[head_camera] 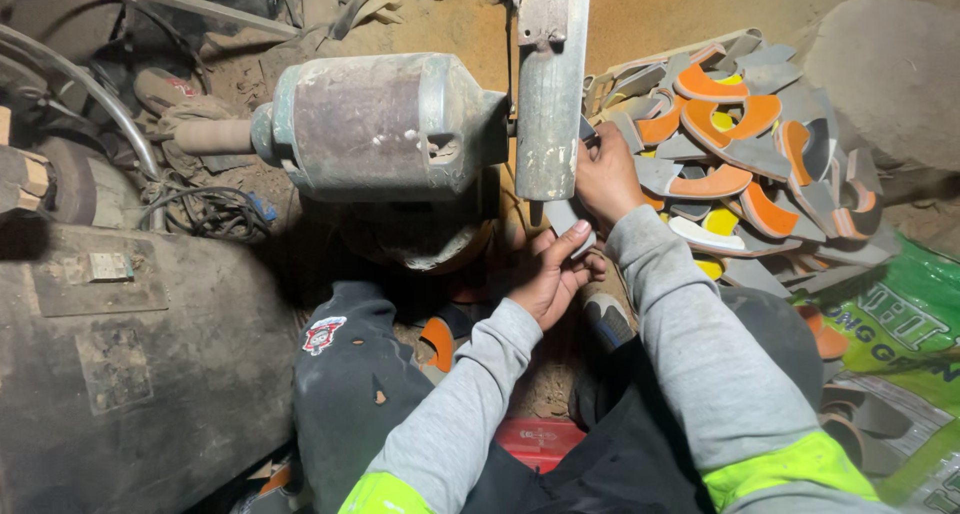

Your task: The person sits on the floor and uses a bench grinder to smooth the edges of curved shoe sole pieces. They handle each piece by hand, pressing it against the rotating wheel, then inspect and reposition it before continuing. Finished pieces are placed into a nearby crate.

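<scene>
A dusty metal machine body point(130, 364) fills the lower left, and above it sits a large grey motor housing point(385, 124) with a stub shaft pointing left. From the motor's right end a flat upright metal guard point(548, 84) hangs down over the work spot. To the right, well apart from the motor, lies a heap of grey and orange shoe-sole pieces point(740, 144), some with yellow patches, spilling over a tray-like edge, and below it a green printed sack point(900, 324) lies on the sandy floor. A red block point(540, 439) shows between the person's knees. Both arms wear grey sleeves with bright yellow-green bands. The right hand point(605, 179) reaches up beside the lower end of the guard, its fingers curled around the top of a small grey sole piece point(565, 217). The left hand point(550, 274) comes from below, thumb and fingers pinching the lower edge of the same piece, which sits just under the guard, touching or nearly touching it.
</scene>
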Demonstrator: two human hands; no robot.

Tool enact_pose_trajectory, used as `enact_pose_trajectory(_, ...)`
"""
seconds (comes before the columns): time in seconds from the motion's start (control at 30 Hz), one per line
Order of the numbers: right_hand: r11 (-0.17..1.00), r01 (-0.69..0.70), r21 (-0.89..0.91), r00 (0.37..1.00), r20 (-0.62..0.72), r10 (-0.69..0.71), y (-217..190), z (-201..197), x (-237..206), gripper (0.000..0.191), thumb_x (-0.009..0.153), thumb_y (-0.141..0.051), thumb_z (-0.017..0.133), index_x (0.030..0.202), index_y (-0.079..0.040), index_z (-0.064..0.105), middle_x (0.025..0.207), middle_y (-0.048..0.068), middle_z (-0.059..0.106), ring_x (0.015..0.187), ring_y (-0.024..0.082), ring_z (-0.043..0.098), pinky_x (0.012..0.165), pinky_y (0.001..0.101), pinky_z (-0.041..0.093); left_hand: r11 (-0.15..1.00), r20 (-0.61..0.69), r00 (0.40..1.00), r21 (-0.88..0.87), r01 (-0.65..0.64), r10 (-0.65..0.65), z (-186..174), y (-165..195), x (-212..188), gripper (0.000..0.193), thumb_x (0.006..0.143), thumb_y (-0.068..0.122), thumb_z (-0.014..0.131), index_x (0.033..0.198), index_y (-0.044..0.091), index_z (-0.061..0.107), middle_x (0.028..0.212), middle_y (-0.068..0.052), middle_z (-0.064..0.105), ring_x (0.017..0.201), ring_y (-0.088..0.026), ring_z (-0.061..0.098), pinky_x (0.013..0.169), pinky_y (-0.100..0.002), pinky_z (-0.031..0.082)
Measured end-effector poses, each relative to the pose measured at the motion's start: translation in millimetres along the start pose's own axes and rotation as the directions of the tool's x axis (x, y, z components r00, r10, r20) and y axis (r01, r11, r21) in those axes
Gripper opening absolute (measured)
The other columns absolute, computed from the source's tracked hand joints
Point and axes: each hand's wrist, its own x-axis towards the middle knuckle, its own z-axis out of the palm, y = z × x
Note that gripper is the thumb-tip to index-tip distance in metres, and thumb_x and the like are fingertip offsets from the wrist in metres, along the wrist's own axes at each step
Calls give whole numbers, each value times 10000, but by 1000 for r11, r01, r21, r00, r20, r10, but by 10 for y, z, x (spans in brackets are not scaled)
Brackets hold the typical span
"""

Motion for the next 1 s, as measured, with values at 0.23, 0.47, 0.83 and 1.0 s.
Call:
enact_pose_trajectory(0.23, 997, 52, 62, 995, 80, -57, -82, -86, 4, 262, 985, -204, 654, 1067, 39, 604, 735, 43, 620, 617, 92, 540, 517, 277, 440, 1000, 4, 1000, 3, -7, 7, 150, 4, -84, 276, 970, 298, 707, 1037, 47, 612, 928, -70, 667, 767, -160, 654, 711, -329, 565)
enact_pose_trajectory(0.47, 992, -72, -101, 779, 616, 119, -476, -622, -304, 321, 960, -273, 652, 1171, -34, 623, 775, 42, 660, 654, 104, 569, 573, 274, 463, 996, 33, 996, 18, 83, -84, 525, -426, -441, 228, 969, 209, 713, 1072, 6, 698, 943, -80, 710, 795, -180, 688, 712, -348, 587)
enact_pose_trajectory(0.83, 950, -309, 41, 611, 774, 165, -295, -1141, -372, 370, 977, -214, 613, 1270, 11, 624, 1035, 68, 741, 903, 158, 721, 815, 284, 603, 524, -205, 882, 850, -54, 424, 93, -578, -586, 251, 840, 148, 698, 1050, 20, 751, 928, -130, 783, 837, -208, 739, 808, -368, 573)
enact_pose_trajectory(1.0, 955, -287, 75, 669, 729, 143, -233, -1000, -387, 382, 980, -266, 615, 1275, -24, 602, 959, 56, 721, 822, 120, 692, 731, 270, 606, 785, -121, 952, 600, -156, 281, 31, -519, -430, 286, 909, 106, 669, 1161, -27, 679, 939, -105, 721, 777, -189, 681, 718, -335, 556)
